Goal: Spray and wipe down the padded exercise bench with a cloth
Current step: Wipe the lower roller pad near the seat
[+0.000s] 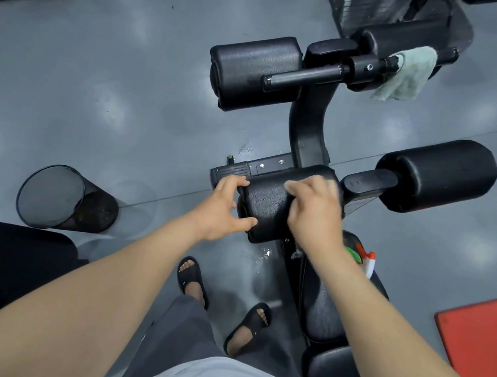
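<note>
Left hand (pixel 222 207) at pad (pixel 265 203) left edge, right hand (pixel 314 213) atop; open floor (pixel 126 91) leftward

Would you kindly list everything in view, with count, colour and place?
small pad: 1, black, centre, between both hands
roller pads: 2, black, upper centre and right
seat pad: 1, black, lower right
cloth: 1, pale green, draped over bar, top right
spray bottle: 1, white with orange and green, beside right forearm
mesh bin: 1, black, floor left
mat: 1, red, right edge
sandals: 2, black, lower centre
left hand: 1, grips small pad's left edge
right hand: 1, atop small pad, grip unclear
</note>
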Demonstrator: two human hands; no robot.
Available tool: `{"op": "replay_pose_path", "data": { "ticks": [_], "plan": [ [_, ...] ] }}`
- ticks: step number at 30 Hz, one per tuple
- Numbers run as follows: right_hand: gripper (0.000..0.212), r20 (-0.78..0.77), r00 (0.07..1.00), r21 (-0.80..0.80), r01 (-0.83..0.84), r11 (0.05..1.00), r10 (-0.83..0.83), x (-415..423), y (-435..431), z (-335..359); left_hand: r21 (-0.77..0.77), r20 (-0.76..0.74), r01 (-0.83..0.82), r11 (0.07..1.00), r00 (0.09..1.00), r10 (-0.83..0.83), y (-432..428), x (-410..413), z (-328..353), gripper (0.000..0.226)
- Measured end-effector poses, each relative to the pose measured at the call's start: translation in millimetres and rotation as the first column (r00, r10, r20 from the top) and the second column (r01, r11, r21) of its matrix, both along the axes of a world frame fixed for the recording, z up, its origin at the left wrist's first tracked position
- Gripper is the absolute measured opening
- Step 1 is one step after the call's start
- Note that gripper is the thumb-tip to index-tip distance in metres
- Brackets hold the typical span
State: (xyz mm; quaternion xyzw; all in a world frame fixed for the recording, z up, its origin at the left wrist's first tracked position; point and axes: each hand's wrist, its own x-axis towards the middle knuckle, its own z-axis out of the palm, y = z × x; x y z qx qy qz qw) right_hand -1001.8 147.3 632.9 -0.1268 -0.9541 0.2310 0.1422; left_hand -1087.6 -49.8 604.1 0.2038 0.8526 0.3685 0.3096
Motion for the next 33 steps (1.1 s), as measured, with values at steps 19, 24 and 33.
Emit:
{"op": "replay_pose_path", "data": {
  "ticks": [19,24,33],
  "plan": [
    [0.036,0.023,0.957,-0.049,-0.286,0.957,0.288,7,-35,2,-0.002,-0.002,0.034,0.999,0.999,-0.034,6,0,-3,0.1],
    [0.041,0.02,0.982,0.007,-0.189,0.982,0.189,5,5,0,-0.044,0.022,0.018,0.999,1.0,-0.017,4,-3,-5,0.119],
    [0.035,0.023,0.989,-0.062,-0.145,0.987,0.147,2,-25,2,-0.068,-0.036,0.009,0.998,0.999,-0.012,3,0,-5,0.127]
  ]
}}
